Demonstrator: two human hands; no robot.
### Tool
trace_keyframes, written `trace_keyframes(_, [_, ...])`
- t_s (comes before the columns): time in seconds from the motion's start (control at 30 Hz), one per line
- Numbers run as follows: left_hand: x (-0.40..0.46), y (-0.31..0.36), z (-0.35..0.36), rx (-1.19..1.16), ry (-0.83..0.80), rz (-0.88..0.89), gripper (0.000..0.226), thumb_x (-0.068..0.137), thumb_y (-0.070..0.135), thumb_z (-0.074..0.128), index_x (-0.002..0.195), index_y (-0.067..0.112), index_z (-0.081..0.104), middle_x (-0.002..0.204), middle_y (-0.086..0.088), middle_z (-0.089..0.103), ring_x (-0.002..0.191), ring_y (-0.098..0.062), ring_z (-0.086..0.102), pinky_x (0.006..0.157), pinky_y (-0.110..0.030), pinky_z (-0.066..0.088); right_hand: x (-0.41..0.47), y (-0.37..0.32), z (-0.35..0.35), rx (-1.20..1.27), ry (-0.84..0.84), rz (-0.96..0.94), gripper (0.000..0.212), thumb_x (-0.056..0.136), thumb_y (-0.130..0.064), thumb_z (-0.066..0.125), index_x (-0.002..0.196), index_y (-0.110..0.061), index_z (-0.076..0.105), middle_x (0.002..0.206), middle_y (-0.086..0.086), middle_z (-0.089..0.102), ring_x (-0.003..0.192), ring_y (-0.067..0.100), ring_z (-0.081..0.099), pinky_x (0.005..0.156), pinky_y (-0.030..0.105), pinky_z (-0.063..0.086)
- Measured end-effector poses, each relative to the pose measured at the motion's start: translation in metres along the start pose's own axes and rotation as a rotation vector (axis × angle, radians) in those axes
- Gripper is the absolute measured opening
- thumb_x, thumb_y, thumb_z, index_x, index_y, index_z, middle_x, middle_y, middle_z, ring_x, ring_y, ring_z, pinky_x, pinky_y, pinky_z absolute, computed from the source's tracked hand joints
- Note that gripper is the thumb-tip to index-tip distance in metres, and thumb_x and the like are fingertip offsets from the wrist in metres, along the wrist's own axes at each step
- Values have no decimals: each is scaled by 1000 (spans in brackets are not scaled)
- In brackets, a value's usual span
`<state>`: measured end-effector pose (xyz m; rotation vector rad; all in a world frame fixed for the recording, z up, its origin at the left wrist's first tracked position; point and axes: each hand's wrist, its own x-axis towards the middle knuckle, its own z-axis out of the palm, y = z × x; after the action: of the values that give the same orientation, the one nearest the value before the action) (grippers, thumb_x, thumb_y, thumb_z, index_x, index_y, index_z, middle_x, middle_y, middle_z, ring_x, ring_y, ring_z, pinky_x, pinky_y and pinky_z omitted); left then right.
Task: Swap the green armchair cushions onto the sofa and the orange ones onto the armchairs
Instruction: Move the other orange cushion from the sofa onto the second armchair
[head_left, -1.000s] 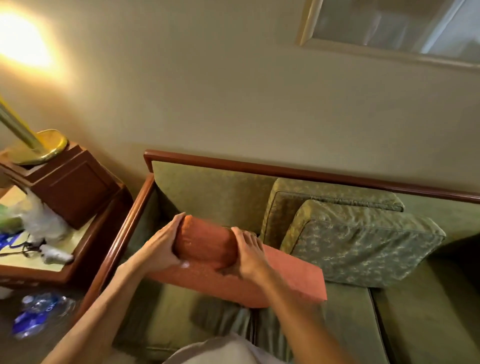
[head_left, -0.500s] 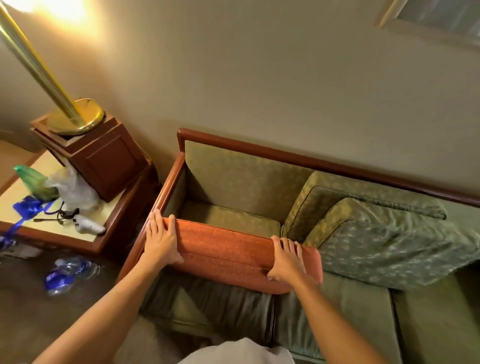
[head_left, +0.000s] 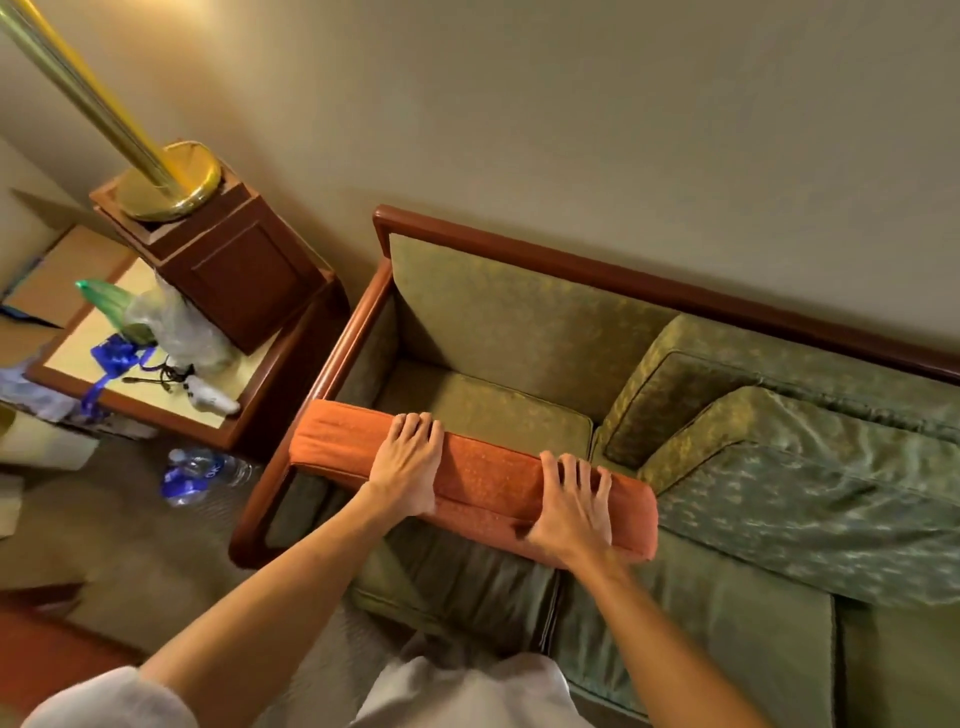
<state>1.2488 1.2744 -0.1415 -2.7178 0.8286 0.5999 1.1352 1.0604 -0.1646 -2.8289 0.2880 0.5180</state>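
An orange cushion (head_left: 483, 475) stands on edge across the left seat of the green sofa (head_left: 498, 317), its left end over the wooden armrest (head_left: 332, 364). My left hand (head_left: 408, 465) grips its top edge left of the middle, fingers curled over the far side. My right hand (head_left: 571, 506) holds the top edge near the right end, fingers spread. Two green cushions lean on the sofa to the right: a patterned one (head_left: 810, 514) in front and a plainer one (head_left: 670, 384) behind it.
Left of the sofa stands a wooden side table (head_left: 260, 405) with a dark wooden box (head_left: 228, 260), a brass lamp pole (head_left: 104, 109), plastic bags and cables. A plastic bottle (head_left: 197, 473) lies on the carpet. The wall is close behind the sofa.
The cushion went from tilted in front of me to upright on its edge and shifted left over the armrest. My hands moved apart along its top edge. My view dropped and swung left.
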Motion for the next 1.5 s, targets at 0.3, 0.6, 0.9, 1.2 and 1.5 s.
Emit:
trace_keyframes(0.3, [-12,20,-17,-53,-47,-11,88,51,73,73,117,15,62,117,-1,65,112,-22,56,103,-35,40,15,28,-13,-30,-39,-213,88,53,-59,78,125,-19,46,127,2,48,122,27,43,109,52,26])
trace_keyframes(0.6, [-122,44,-9,-288,-194,-230,68,45,74,70,86,18,72,75,2,70,60,-20,65,55,-29,55,-6,15,-28,-224,-55,-583,106,42,-91,52,118,-17,50,119,1,53,110,27,51,93,52,37])
trace_keyframes(0.9, [-305,15,-38,-595,-214,-519,73,47,78,76,98,26,66,85,8,68,74,-12,64,71,-32,58,-82,-100,-101,-262,-85,-1086,88,48,-82,58,109,-20,50,110,0,55,104,26,54,85,50,44])
trace_keyframes(1.2, [-555,9,-53,-698,-52,-904,73,39,76,78,96,34,62,84,15,68,74,-7,64,70,-33,57,-243,-279,-155,-326,36,-1595,95,53,-96,58,113,-23,51,107,-6,58,95,18,57,84,39,45])
trace_keyframes(1.5, [-756,-9,-24,-679,37,-1134,78,23,80,72,88,35,65,76,15,67,68,-5,62,67,-31,55,-387,-416,-122,-169,-387,-1662,72,70,-46,87,125,-25,45,111,-7,54,100,16,59,84,31,51])
